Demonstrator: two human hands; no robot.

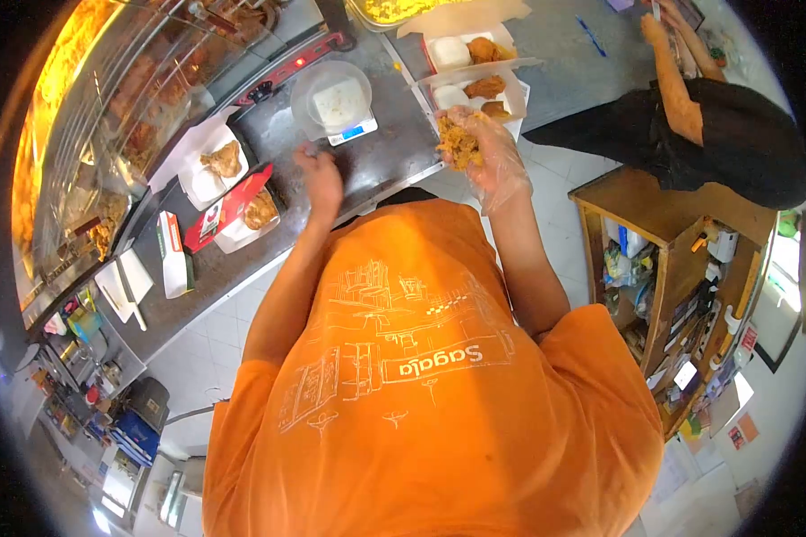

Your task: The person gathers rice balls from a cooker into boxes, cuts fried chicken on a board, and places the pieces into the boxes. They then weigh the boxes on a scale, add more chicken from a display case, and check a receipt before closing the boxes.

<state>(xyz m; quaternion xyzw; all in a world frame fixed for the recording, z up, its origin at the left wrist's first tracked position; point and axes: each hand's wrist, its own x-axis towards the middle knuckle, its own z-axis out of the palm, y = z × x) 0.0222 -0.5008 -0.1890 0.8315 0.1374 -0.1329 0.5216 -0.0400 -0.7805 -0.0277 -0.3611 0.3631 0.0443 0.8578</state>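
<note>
In a clear plastic glove, my right hand (pixel 493 157) grips a clump of golden fried food (pixel 458 143), just below an open box (pixel 501 92) with rice and chicken. My left hand (pixel 321 179) hovers over the dark counter (pixel 376 170) with fingers partly curled; whether they hold anything is too small to tell. Above it, a round clear container (pixel 331 97) rests on a small white scale (pixel 354 133) with a lit blue display. To its left are two open boxes, one with rice and chicken (pixel 221 161), one red-lidded with chicken (pixel 260 211).
A glass food warmer (pixel 166 80) borders the counter's left. Another rice-and-chicken box (pixel 470 52) and a tray of yellow food (pixel 403 9) are at the top. A knife (pixel 131 291) lies lower left. A co-worker (pixel 681 125) works at the right, near a wooden shelf (pixel 654 206).
</note>
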